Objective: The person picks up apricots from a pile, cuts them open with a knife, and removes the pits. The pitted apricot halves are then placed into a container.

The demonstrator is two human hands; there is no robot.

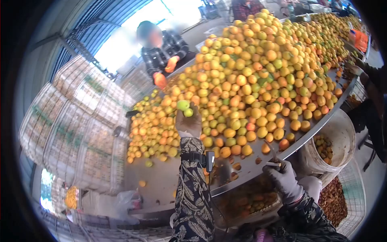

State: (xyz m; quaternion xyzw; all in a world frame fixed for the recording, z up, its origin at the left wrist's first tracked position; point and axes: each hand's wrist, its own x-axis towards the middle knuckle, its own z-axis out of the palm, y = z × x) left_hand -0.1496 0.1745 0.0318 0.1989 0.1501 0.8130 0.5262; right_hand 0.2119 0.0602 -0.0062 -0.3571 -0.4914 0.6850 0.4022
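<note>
Right by my chest I see two leafy sleeves. My right hand [285, 180], in a grey glove, is curled around something thin at the rim of the big metal table [246, 171]; I cannot tell what it is. My left hand [188, 123] is up over the table with its fingers closed on two green fruits [184, 107]. A huge heap of yellow and orange fruit [258, 76] fills the table. A white bucket [340, 139] sits beside it. Another person's orange gloves [166, 71] reach in across the table.
</note>
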